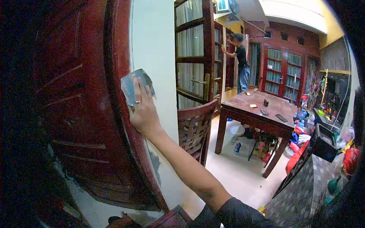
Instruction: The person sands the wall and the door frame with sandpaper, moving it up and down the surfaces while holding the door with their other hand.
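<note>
My right hand [145, 114] presses a grey-blue sheet, which looks like sandpaper [128, 89], against the edge of the dark red door frame [118, 57]. Its fingers lie together along the sheet, and a ring shows on one of them. Part of the sheet reaches over onto the pale wall [154, 41] beside the frame. Left of the frame is a dark red panelled door [72, 110] with whitish streaks along its mouldings. Low at the bottom edge, a dim shape that seems to be my left hand [125, 221] is partly cut off; its fingers cannot be made out.
A woven-back chair [192, 133] stands close on the right, before a glazed door [194, 49]. Behind it, a wooden table [251, 99] bears phones and small items. Another person [242, 59] faces a far door frame. Clutter [302, 133] lines the right side.
</note>
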A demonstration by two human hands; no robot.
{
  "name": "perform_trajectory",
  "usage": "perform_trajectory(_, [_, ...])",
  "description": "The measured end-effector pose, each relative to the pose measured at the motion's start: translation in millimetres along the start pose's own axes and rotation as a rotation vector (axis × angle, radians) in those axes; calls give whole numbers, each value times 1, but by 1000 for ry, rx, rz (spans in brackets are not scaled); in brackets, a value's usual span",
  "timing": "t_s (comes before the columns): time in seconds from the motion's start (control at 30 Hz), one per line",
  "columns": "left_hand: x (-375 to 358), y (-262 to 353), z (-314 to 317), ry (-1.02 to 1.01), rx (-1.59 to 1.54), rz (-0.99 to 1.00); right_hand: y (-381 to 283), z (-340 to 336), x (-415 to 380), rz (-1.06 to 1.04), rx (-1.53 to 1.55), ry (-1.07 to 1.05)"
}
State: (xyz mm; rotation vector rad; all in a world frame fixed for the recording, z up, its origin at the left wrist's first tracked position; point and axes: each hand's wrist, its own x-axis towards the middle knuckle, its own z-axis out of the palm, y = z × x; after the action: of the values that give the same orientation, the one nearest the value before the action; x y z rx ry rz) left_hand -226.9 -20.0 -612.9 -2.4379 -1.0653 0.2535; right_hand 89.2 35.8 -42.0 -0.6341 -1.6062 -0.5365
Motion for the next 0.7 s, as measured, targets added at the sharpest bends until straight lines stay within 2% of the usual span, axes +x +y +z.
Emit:
perform_trajectory(0.1, [9, -7, -1, -30, -39, -5, 0, 2, 1, -77, 15, 77])
perform_trajectory(0.17, [14, -3, -2, -49, -78, -23, -2, 3, -3, -9, -5, 50])
perform_trajectory(0.3, [2, 9, 0, -113, -158, -44, -7, -5, -2, -15, 63, 76])
perform_trajectory(0.37, [-7, 11, -1, -147, -192, -69, -6, -6, -3, -99, -87, 95])
perform_trajectory(0.43, [-27, 12, -1, -189, -226, -115, -3, 2, -8, -48, 31, 112])
perform_trajectory(0.5, [-19, 4, -3, -192, -253, -162, -1, -1, -4, -52, -56, 101])
perform_trajectory(0.53, [-13, 1, -3, -192, -268, -183, 1, 1, -3, 18, -17, 88])
perform_trajectory(0.7, [-43, 1, -3, -290, -353, -221, 2, 5, -8, -16, -14, 121])
